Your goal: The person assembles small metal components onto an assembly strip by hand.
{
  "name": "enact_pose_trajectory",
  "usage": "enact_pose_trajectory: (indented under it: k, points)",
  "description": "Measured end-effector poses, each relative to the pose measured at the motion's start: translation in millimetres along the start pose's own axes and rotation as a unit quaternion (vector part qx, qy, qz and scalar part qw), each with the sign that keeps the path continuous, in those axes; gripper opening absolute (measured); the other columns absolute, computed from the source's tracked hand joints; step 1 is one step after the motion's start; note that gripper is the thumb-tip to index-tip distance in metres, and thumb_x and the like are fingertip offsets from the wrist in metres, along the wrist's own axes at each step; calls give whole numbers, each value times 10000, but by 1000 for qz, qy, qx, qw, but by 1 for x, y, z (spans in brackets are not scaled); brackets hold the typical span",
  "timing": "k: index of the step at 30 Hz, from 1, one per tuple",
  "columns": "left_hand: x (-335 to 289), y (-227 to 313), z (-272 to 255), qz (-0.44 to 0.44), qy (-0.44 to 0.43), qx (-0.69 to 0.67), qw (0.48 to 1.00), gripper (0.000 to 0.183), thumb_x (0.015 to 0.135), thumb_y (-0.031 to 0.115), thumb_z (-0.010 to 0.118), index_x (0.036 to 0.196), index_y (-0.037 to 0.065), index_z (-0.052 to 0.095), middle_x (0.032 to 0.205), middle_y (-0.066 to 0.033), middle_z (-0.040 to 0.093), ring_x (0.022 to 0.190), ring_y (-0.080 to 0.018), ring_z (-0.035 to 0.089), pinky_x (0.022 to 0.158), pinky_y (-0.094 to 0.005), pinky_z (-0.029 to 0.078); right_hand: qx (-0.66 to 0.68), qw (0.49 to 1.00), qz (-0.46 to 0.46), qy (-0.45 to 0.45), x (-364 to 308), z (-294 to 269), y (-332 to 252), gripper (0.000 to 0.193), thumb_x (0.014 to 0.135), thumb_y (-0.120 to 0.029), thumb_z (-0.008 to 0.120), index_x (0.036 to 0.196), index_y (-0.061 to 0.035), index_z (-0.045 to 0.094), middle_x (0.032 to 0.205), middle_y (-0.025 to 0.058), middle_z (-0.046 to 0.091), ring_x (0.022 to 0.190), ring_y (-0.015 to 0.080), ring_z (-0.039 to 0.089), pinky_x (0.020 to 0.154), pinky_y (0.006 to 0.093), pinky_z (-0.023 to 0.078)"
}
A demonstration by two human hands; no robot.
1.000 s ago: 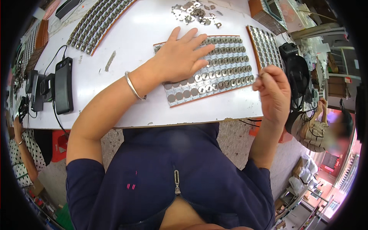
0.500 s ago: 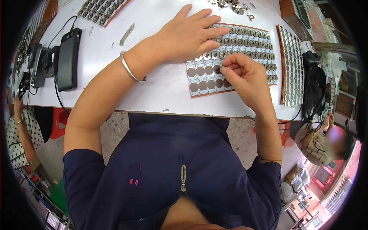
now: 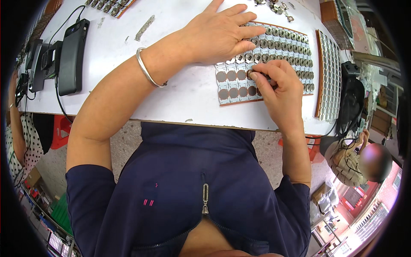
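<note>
A panel (image 3: 237, 85) of joined pale units with a brown edge lies before me, bearing rows of small round metal parts (image 3: 278, 45). In its two nearest rows, grey round spots (image 3: 233, 93) show at the left end. My left hand (image 3: 224, 34) rests palm down with fingers spread over the panel's far left corner. The thumb and forefinger of my right hand (image 3: 280, 83) pinch a small round metal part (image 3: 251, 74) at the second row from the front, right beside the bare spots. My curled fingers hide some units behind it.
Loose metal parts (image 3: 278, 8) lie at the far edge. Another panel (image 3: 329, 77) stands to the right, near stacked boards (image 3: 336, 21) and black cables. At left are a black power bank (image 3: 73, 58) and a panel (image 3: 109, 6). Other people sit at both sides.
My right thumb and forefinger have come down over the spot, and the round metal part now sits against the panel. My left hand stays spread on the panel. The whole view has shifted slightly.
</note>
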State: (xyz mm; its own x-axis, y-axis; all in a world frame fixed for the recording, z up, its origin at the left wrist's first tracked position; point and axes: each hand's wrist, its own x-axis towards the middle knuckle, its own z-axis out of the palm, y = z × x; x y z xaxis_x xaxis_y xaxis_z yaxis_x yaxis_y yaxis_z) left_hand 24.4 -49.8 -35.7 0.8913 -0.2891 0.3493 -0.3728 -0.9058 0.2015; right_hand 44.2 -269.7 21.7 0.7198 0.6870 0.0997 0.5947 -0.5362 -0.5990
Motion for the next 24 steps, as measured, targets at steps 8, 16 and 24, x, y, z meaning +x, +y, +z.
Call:
enact_pose_trajectory:
  k: [8, 16, 24]
  points:
    - [5, 2, -5, 3, -3, -8, 1000, 483, 1002, 359, 502, 1410, 102, 529, 1395, -180, 510, 1360, -365, 416, 1089, -652, 306, -39, 990, -112, 71, -9, 9, 11, 210, 781, -100, 804, 975, -44, 744, 898, 76, 645, 835, 259, 639, 702, 354, 530]
    - [-7, 12, -11, -18, -43, 22, 999, 484, 1030, 397, 466, 1486, 238, 497, 1534, -93, 462, 1483, -305, 317, 1200, -597, 188, -45, 989, -138, 6, -3, -4, 6, 198, 785, -102, 804, 952, -44, 714, 943, 94, 673, 790, 230, 659, 683, 343, 539]
    - [-1, 16, -8, -39, -41, 29, 998, 452, 1059, 362, 409, 1486, 242, 495, 1543, -102, 447, 1492, -303, 302, 1219, -585, 157, -89, 988, 52, 119, 132, -48, 108, 318, 873, -266, 735, 1097, -41, 736, 862, 108, 732, 759, 208, 690, 731, 345, 543]
